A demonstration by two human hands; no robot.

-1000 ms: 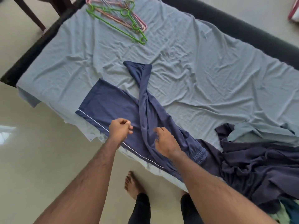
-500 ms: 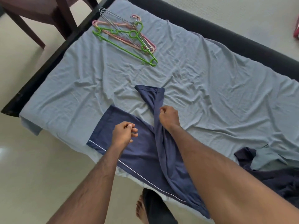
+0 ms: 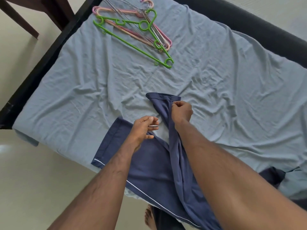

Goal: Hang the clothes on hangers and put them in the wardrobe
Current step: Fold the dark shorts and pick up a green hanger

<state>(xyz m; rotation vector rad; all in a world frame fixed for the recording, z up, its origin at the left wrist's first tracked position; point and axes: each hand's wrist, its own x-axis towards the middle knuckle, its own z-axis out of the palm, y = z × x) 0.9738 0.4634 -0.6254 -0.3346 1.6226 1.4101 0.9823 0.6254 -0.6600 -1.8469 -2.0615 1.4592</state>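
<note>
Navy trousers (image 3: 149,163) with a thin white side stripe lie on the bed, one leg flat at the left, the other bunched and twisted up the middle. My right hand (image 3: 181,112) grips the twisted leg near its hem at the far end. My left hand (image 3: 143,130) hovers over the flat leg with its fingers loosely curled, holding nothing. A pile of hangers (image 3: 137,29), green, pink and wire, lies at the bed's far left corner.
The grey-blue sheet (image 3: 224,90) covers the bed, whose dark frame (image 3: 41,67) runs along the left and back. More dark clothes (image 3: 272,176) lie at the right edge. Wooden chair legs (image 3: 25,19) stand at top left. My bare foot (image 3: 149,218) is on the floor below.
My right hand slid up the twisted trouser leg from near the waist to the hem end and closed on it. My left hand moved forward a little. The view shifted toward the hangers.
</note>
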